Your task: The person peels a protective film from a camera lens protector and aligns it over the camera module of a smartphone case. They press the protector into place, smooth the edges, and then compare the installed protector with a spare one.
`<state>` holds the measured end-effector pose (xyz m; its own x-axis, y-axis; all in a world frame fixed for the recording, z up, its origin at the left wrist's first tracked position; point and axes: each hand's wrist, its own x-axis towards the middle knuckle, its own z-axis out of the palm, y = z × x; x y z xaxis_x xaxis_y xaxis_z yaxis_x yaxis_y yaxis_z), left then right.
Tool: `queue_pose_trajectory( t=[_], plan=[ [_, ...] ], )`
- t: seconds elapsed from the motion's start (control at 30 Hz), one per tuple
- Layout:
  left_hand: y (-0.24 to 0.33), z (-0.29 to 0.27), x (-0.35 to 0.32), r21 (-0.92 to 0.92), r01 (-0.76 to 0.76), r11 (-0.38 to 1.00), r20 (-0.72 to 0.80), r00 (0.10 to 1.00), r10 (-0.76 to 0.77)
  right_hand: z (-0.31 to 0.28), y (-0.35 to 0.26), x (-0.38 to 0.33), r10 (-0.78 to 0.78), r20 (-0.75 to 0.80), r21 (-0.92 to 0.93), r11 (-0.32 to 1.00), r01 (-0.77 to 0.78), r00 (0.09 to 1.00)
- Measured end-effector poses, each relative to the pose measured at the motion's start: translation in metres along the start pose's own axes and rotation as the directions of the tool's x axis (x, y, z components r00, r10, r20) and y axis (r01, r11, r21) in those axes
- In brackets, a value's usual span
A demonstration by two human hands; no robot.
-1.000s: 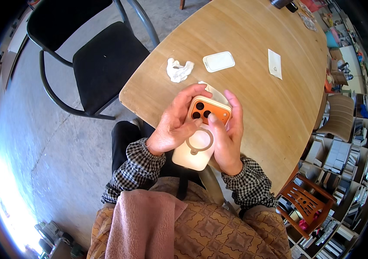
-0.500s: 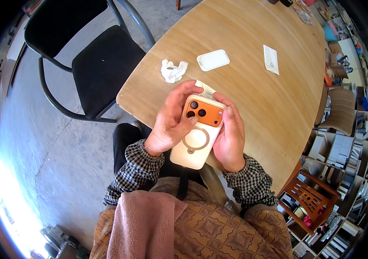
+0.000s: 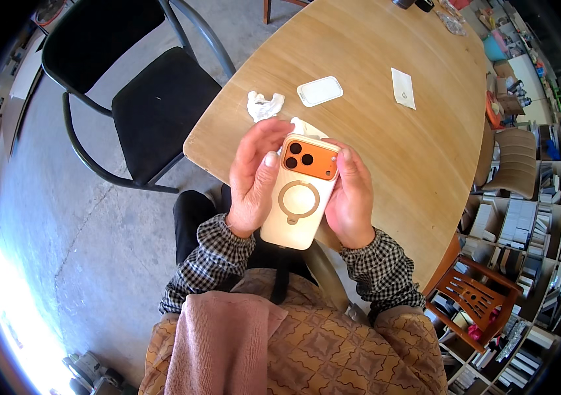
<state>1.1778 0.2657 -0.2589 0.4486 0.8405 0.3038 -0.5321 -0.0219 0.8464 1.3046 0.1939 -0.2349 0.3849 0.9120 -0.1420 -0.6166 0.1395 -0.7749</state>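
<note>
left thumb (image 3: 268, 171) has lifted off the phone (image 3: 299, 199); left hand (image 3: 251, 187) spreads beside it, right hand (image 3: 351, 201) holds its edge near the table (image 3: 405, 171). handling seems underway; next move calls for steady support.

The rounded cream phone with an orange camera panel (image 3: 300, 194) hides its own front and some fingers of the right hand (image 3: 351, 205). Just beyond the fingertips (image 3: 347, 156), a smooth whitish piece (image 3: 306, 128) lies partly covered (its full shape cannot be told). Far beyond them, the view's upper edge cuts off a dark cylinder (image 3: 403, 2).
</note>
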Motion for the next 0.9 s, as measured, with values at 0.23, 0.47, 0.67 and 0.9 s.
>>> queue_pose_trajectory(
  t=[0.23, 0.47, 0.67, 0.9],
  plan=[
    [0.05, -0.007, -0.029, 0.149, 0.279, 0.949, -0.11, 0.958, -0.265, 0.022, -0.008, -0.006, -0.049, 0.027, 0.023, 0.999, 0.048, 0.998],
    [0.058, -0.007, -0.051, 0.024, 0.35, 0.936, -0.043, 0.936, -0.349, 0.045, -0.001, -0.024, -0.062, 0.102, -0.193, 0.978, 0.081, 0.993],
    [0.066, -0.01, -0.07, 0.046, 0.358, 0.933, -0.141, 0.927, -0.348, 0.059, 0.005, -0.038, 0.0, 0.108, -0.244, 0.969, 0.027, 0.994],
    [0.082, -0.016, -0.085, 0.004, 0.344, 0.939, -0.205, 0.919, -0.336, 0.075, 0.008, -0.047, 0.068, 0.141, -0.215, 0.976, -0.037, 0.988]
  ],
)
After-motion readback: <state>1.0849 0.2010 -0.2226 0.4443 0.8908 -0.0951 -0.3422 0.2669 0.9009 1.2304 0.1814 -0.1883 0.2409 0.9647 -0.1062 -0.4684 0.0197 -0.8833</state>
